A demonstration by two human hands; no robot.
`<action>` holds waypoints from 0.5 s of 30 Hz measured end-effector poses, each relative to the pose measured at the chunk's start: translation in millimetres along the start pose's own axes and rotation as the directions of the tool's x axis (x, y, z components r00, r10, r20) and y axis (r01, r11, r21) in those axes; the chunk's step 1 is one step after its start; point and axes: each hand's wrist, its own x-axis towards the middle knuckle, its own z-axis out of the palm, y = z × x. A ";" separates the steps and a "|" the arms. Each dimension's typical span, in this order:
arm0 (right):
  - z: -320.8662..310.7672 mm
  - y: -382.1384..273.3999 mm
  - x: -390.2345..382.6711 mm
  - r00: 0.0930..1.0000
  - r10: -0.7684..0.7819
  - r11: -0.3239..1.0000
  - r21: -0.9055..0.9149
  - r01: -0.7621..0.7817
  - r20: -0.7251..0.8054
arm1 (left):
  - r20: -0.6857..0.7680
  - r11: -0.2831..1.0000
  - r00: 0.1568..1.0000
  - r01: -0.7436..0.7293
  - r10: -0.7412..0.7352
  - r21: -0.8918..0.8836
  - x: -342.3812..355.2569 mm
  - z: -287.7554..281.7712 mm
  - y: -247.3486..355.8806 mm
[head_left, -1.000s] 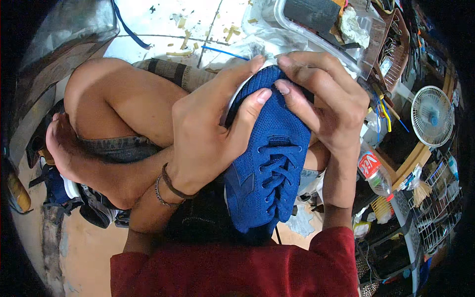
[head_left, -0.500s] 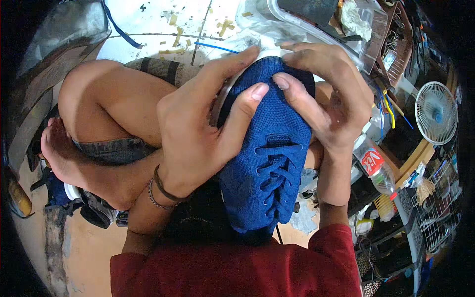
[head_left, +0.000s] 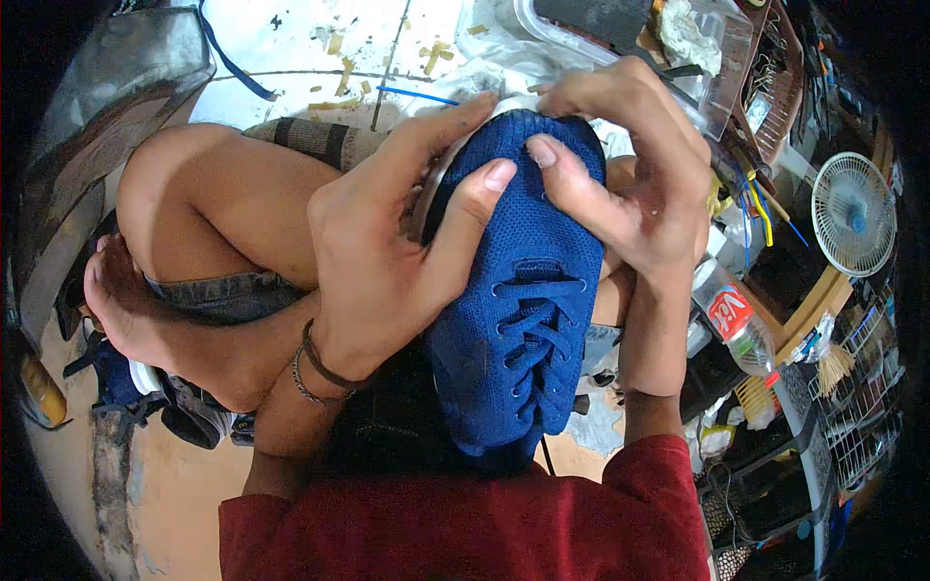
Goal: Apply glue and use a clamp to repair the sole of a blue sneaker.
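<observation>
- Right hand (head_left: 666, 208) has arched: its knuckles stand higher over the toe than half a second ago, and its thumb sits slightly nearer the tip. Left hand (head_left: 368, 232) has kept its place; the whole scene drifts a little in my feed.
- Head view, the only one I have. Blue shoe (head_left: 533, 228) lies over the wearer's lap, laced side up, toe pointing away from the body, heel end near the red shirt (head_left: 465, 528).
- Left hand grips the shoe at the toe: thumb on the blue mesh, fingers along the left side, index tip by the pale rim (head_left: 513, 104). I cannot make out its other fingertips.
- Right hand grips the toe from the other side, thumb on the mesh, index bent down to the front end. Both thumbs point inward, near each other but apart.
- Laces (head_left: 538, 334) are crossed and in their eyelets.
- Two bracelets (head_left: 325, 373) on the left wrist; bent leg (head_left: 232, 198) beside the left arm.
- Beyond the toe I log a thin blue stick (head_left: 418, 95) and tan scraps (head_left: 339, 104) on white tiles (head_left: 291, 48).
- To the right: red-labelled bottle (head_left: 733, 315), round fan (head_left: 852, 215).
</observation>
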 end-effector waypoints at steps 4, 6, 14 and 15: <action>-8.6 -0.2 4.2 0.987 0.008 0.996 -0.091 0.006 0.158 | 0.047 0.999 0.998 0.042 -0.043 0.006 0.3 -0.9 3.7; -4.4 7.5 1.4 0.995 0.026 0.999 0.044 -0.031 0.097 | 0.026 0.998 0.999 0.048 -0.048 -0.034 0.1 -0.3 2.7; -2.8 -0.2 -21.1 0.964 0.229 0.917 0.361 -0.167 -0.137 | 0.062 0.989 0.989 0.130 -0.134 0.070 2.9 -10.1 19.7; -7.0 -5.4 -23.7 0.942 0.274 0.909 0.373 -0.187 -0.193 | 0.073 0.992 0.991 0.106 -0.111 0.073 6.2 -11.3 20.4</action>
